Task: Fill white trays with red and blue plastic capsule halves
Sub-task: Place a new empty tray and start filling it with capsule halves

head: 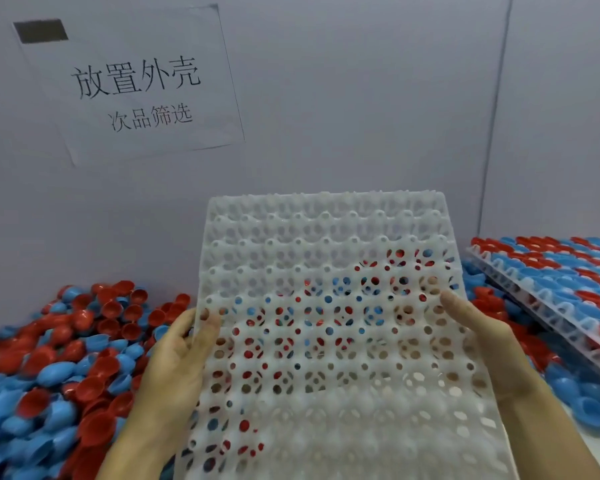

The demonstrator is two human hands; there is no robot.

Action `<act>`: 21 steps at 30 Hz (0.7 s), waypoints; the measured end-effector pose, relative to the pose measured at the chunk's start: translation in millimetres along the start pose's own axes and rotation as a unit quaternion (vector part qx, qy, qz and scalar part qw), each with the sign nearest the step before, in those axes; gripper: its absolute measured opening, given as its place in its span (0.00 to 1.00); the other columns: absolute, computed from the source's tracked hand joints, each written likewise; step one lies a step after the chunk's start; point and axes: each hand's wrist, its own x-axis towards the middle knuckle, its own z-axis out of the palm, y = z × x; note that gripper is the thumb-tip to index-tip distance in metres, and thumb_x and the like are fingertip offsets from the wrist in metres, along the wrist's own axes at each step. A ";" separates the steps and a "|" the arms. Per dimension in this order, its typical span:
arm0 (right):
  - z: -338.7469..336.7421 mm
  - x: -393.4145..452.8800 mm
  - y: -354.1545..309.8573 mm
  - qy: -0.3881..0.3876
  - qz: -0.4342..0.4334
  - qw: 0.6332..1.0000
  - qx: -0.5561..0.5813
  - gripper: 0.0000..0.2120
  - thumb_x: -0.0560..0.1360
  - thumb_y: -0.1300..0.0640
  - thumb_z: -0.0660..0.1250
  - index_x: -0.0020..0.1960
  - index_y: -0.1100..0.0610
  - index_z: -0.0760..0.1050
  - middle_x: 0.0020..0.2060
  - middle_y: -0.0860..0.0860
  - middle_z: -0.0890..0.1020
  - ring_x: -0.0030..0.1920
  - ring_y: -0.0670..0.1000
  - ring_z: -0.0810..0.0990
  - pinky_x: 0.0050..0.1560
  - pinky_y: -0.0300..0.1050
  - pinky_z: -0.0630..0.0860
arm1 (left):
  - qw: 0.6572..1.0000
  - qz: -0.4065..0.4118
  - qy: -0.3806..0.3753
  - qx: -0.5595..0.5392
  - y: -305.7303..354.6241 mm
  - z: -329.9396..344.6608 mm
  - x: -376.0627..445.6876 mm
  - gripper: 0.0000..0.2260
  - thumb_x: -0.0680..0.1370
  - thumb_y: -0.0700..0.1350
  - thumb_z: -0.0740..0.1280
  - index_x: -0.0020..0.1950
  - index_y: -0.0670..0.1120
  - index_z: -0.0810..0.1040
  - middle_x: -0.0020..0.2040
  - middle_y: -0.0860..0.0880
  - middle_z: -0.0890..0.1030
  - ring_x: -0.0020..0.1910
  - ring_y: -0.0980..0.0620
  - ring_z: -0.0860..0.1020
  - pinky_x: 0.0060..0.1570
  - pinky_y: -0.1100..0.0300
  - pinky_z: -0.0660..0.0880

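Observation:
I hold an empty white perforated tray [326,237] tilted up in front of me, above the heap of capsule halves. My left hand [177,355] grips its left edge, thumb on the front face. My right hand [478,337] grips its right edge, thumb on the front face and fingers behind it. Red and blue capsule halves [66,358] lie piled loosely on the table at the left and show through the tray's holes.
A stack of white trays filled with red and blue halves [551,275] sits tilted at the right, with more loose halves [582,393] below it. A grey wall with a paper sign [136,88] stands close behind.

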 end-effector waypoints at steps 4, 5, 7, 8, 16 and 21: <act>-17.8 -8.7 10.3 -0.007 0.048 0.999 0.005 0.19 0.82 0.65 0.59 0.71 0.71 0.64 0.70 0.66 0.70 0.70 0.65 0.70 0.71 0.56 0.63 | 1.000 -0.020 0.004 -0.017 -18.9 9.5 -8.7 0.19 0.72 0.61 0.69 0.59 0.53 0.81 0.54 0.51 0.86 0.52 0.51 0.85 0.49 0.53 0.82; -19.9 -14.0 17.2 -0.013 0.053 0.998 -0.016 0.17 0.82 0.66 0.59 0.69 0.71 0.67 0.68 0.68 0.73 0.68 0.65 0.72 0.70 0.54 0.66 | 0.999 -0.029 0.012 -0.023 -23.8 13.1 -13.8 0.20 0.72 0.59 0.69 0.60 0.52 0.81 0.53 0.52 0.87 0.52 0.52 0.85 0.47 0.56 0.82; -22.1 -21.2 26.9 -0.006 0.052 0.998 0.021 0.21 0.75 0.51 0.70 0.62 0.63 0.74 0.60 0.66 0.80 0.59 0.61 0.80 0.66 0.52 0.73 | 0.999 -0.040 0.027 -0.014 -33.1 17.4 -25.6 0.18 0.71 0.58 0.68 0.59 0.54 0.80 0.52 0.54 0.87 0.51 0.53 0.85 0.45 0.59 0.82; -21.4 -22.4 29.9 0.018 0.075 0.996 0.042 0.18 0.75 0.51 0.68 0.60 0.61 0.75 0.60 0.66 0.81 0.56 0.60 0.81 0.66 0.55 0.73 | 0.999 -0.043 0.029 -0.003 -36.2 18.8 -31.2 0.18 0.71 0.59 0.68 0.59 0.56 0.80 0.52 0.55 0.86 0.51 0.53 0.85 0.47 0.56 0.82; -30.1 -51.4 55.8 0.079 0.046 0.995 -0.032 0.17 0.69 0.48 0.72 0.57 0.42 0.81 0.52 0.48 0.86 0.51 0.53 0.86 0.48 0.55 0.81 | 0.999 -0.029 0.035 0.017 -43.0 24.3 -63.3 0.18 0.71 0.61 0.69 0.59 0.60 0.79 0.55 0.58 0.85 0.54 0.58 0.83 0.55 0.55 0.79; -34.7 -51.6 64.6 0.114 0.049 0.990 -0.066 0.12 0.77 0.57 0.67 0.58 0.48 0.80 0.48 0.49 0.87 0.45 0.53 0.86 0.44 0.55 0.81 | 0.999 -0.024 0.027 0.031 -43.0 30.2 -76.9 0.15 0.73 0.60 0.69 0.59 0.60 0.79 0.56 0.62 0.84 0.55 0.62 0.82 0.52 0.61 0.76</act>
